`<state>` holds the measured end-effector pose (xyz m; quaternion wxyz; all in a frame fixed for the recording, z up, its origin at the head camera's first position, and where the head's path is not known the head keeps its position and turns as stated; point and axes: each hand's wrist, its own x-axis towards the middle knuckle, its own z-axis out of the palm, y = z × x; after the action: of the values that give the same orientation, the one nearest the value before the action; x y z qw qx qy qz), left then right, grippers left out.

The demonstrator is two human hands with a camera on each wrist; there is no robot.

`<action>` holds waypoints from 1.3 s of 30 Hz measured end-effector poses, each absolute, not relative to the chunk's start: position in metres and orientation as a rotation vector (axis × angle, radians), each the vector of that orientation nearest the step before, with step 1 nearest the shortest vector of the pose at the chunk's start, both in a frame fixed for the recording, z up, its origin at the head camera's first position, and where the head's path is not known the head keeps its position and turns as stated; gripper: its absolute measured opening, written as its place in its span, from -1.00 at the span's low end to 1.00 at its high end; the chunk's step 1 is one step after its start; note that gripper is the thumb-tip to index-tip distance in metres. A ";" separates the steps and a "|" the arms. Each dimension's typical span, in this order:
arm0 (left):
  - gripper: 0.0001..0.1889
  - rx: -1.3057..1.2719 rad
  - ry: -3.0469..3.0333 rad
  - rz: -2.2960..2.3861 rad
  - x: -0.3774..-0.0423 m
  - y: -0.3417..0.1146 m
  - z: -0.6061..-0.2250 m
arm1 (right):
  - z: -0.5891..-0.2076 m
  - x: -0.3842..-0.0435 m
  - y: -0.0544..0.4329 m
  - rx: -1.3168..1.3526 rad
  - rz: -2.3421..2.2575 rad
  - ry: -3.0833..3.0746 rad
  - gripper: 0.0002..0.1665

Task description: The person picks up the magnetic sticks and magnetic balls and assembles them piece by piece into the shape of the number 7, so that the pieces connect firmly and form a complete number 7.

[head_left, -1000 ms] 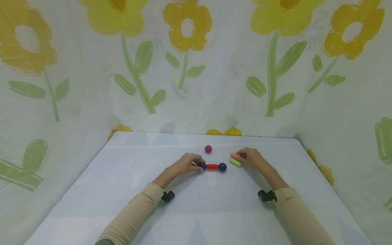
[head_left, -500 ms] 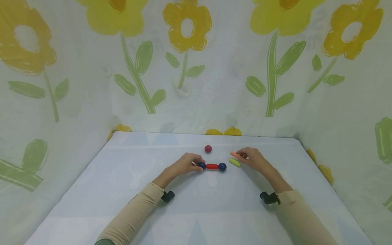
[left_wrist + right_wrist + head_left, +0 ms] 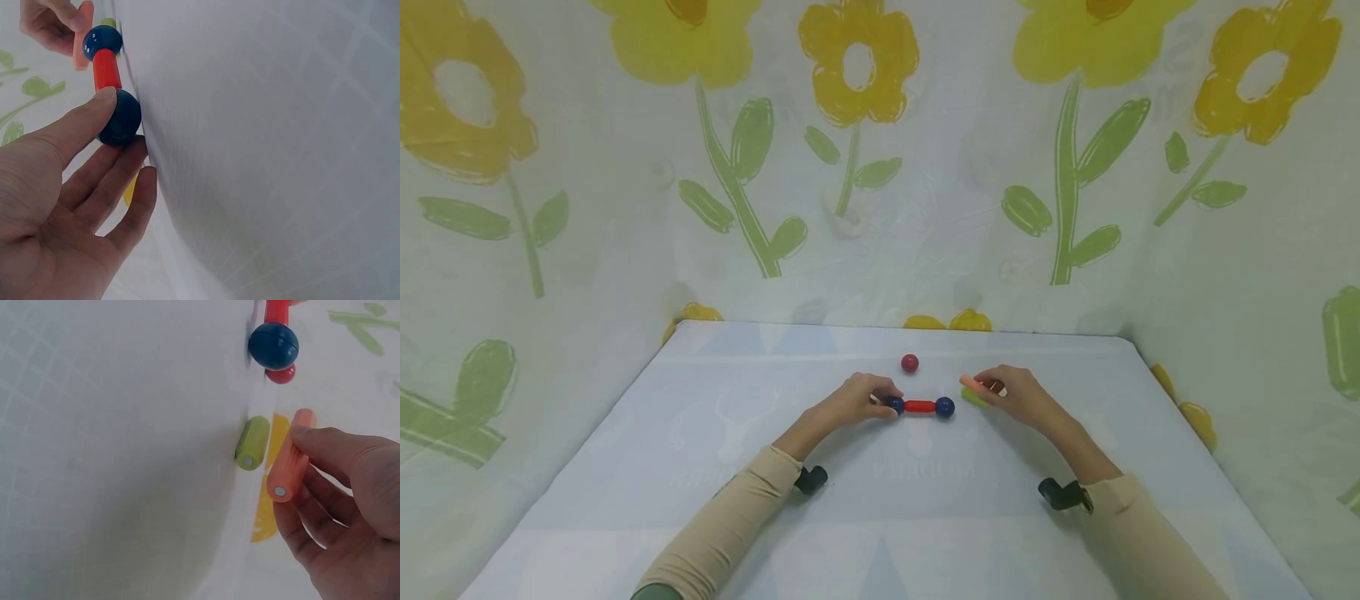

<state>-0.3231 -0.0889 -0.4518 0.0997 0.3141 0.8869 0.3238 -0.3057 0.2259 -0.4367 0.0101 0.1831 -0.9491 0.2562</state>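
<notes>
My left hand (image 3: 857, 400) pinches a dark blue ball (image 3: 120, 122) between thumb and fingers. A red rod (image 3: 919, 407) joins that ball to a second dark blue ball (image 3: 945, 407), the three lying in a row on the table. My right hand (image 3: 1018, 392) pinches an orange magnetic rod (image 3: 292, 455), whose near end shows a small silvery disc. The orange rod is raised over a lime green magnetic rod (image 3: 253, 443) lying on the table, partly hidden by it in the head view.
A loose red ball (image 3: 910, 363) lies beyond the joined pieces, towards the back edge of the white table (image 3: 760, 542). Flower-printed white sheeting (image 3: 925, 208) rises behind the table and along both sides. A dark wrist camera (image 3: 1063, 494) sits at the right sleeve.
My right hand has lifted the orange rod from beside the lime green rod and shifted it slightly left, over that rod. My left hand and the joined pieces stay put.
</notes>
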 end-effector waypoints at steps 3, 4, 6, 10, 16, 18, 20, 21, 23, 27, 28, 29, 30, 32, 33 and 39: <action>-0.68 0.931 2.622 0.960 -0.324 -0.089 -0.452 | -0.436 -0.303 0.226 0.597 0.809 -2.955 -0.64; -0.68 0.929 2.622 0.957 -0.324 -0.089 -0.452 | -0.436 -0.303 0.226 0.609 0.811 -2.953 -0.64; -0.68 0.927 2.619 0.964 -0.325 -0.089 -0.453 | -0.435 -0.301 0.226 0.627 0.823 -2.953 -0.64; -0.68 0.917 2.622 0.962 -0.325 -0.089 -0.454 | -0.435 -0.297 0.226 0.630 0.855 -2.975 -0.64; -0.67 0.911 2.634 0.940 -0.325 -0.089 -0.454 | -0.438 -0.291 0.224 0.608 0.890 -2.996 -0.65; -0.67 0.912 2.632 0.940 -0.325 -0.089 -0.454 | -0.440 -0.289 0.224 0.600 0.901 -2.997 -0.65; -0.67 0.910 2.630 0.940 -0.325 -0.089 -0.454 | -0.441 -0.287 0.224 0.600 0.909 -2.998 -0.65; -0.66 0.905 2.629 0.940 -0.325 -0.089 -0.454 | -0.441 -0.286 0.224 0.600 0.914 -3.000 -0.65; -0.66 0.907 2.628 0.942 -0.325 -0.089 -0.454 | -0.441 -0.284 0.223 0.590 0.923 -3.009 -0.65; -0.66 0.914 2.627 0.945 -0.325 -0.088 -0.454 | -0.441 -0.280 0.221 0.544 0.955 -3.045 -0.64; -0.67 0.915 2.627 0.947 -0.325 -0.088 -0.455 | -0.442 -0.280 0.221 0.520 0.966 -3.057 -0.63; -0.67 0.913 2.628 0.946 -0.325 -0.088 -0.455 | -0.442 -0.279 0.220 0.507 0.979 -3.067 -0.63; -0.67 0.912 2.628 0.946 -0.325 -0.088 -0.455 | -0.442 -0.278 0.220 0.493 0.992 -3.074 -0.63; -0.67 0.908 2.628 0.946 -0.325 -0.088 -0.455 | -0.442 -0.277 0.219 0.474 1.013 -3.083 -0.63; -0.67 0.906 2.628 0.946 -0.325 -0.088 -0.455 | -0.442 -0.276 0.219 0.464 1.022 -3.087 -0.63; -0.67 0.901 2.627 0.946 -0.324 -0.089 -0.453 | -0.440 -0.271 0.217 0.444 1.092 -3.091 -0.62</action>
<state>-0.3242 -0.0889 -0.4529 0.1036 0.3053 0.8907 0.3205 -0.2710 0.2169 -0.4403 -0.0830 0.1337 -0.9311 0.3290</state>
